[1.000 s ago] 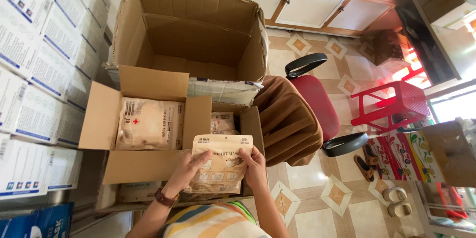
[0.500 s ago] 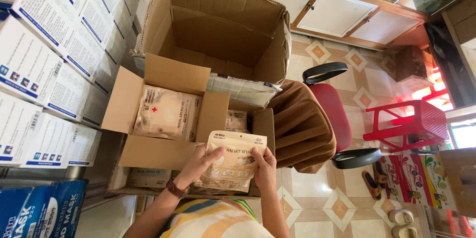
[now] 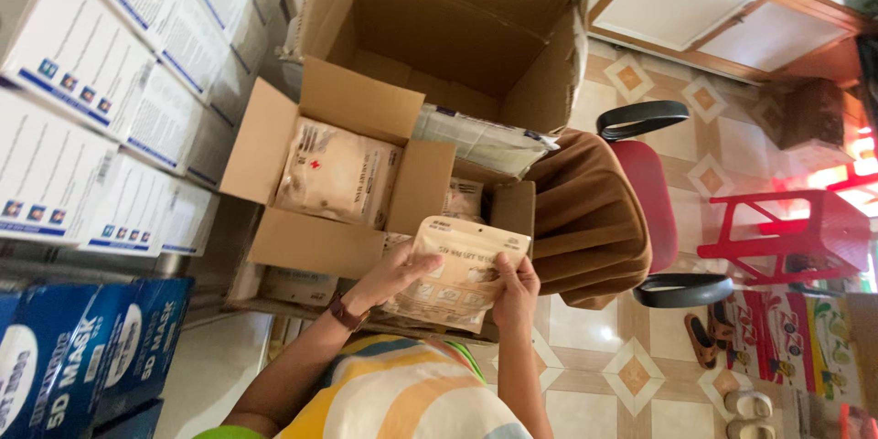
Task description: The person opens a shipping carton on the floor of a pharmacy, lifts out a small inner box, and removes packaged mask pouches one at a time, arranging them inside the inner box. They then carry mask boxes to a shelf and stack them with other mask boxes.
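Note:
A flat beige packet (image 3: 460, 267) with printed panels is held in front of me by both hands. My left hand (image 3: 391, 276), with a dark band at the wrist, grips its left edge. My right hand (image 3: 517, 291) grips its lower right edge. Just beyond the packet sits a small open cardboard box (image 3: 274, 142) with its flaps spread, and a similar beige packet (image 3: 337, 172) lies inside it. More packets (image 3: 465, 198) show in a second open box right of it.
A large empty carton (image 3: 439, 27) lies open behind the small boxes. White boxes (image 3: 110, 73) are stacked at the left, blue ones (image 3: 82, 357) below. At the right stand a brown-draped red armchair (image 3: 604, 210), a red plastic stool (image 3: 796, 238) and sandals (image 3: 704, 338).
Both hands still hold the beige packet in the same grip. The view has shifted, so the boxes and chair sit further right and lower than a second ago.

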{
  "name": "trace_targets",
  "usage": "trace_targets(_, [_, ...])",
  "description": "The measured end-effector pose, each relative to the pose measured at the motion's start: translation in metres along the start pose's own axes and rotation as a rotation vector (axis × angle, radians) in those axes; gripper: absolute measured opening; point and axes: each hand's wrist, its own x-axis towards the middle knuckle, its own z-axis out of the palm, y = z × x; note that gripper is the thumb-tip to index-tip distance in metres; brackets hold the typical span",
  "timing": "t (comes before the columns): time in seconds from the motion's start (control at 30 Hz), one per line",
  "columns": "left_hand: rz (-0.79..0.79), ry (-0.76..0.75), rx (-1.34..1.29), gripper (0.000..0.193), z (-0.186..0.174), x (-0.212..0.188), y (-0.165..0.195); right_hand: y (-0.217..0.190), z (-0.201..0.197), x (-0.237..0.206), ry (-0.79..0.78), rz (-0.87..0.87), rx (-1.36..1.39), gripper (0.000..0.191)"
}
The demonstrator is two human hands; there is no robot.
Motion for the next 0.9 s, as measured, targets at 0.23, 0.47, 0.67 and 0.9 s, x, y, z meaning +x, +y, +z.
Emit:
trace_targets(0.23, [0.089,-0.048,0.150,0.057,-0.007,-0.005,0.002,-0.010,0.016,0.000,0.079,-0.010,0.034,0.016])
trace_targets(0.47, [-0.015,0.092,0.020,0.041,-0.025,0.000,-0.013,-0.007,0.013,0.002,-0.003,0.053,0.085,0.007])
trace_targets(0.67, [0.163,0.283,-0.137,0.035,-0.044,0.001,-0.029,-0.002,0.014,0.007,-0.094,0.053,0.018,0.015])
trace_targets(0.9, [0.370,0.626,-0.851,0.048,-0.068,0.005,-0.014,-0.012,0.017,0.008,-0.118,0.035,-0.026,0.016])
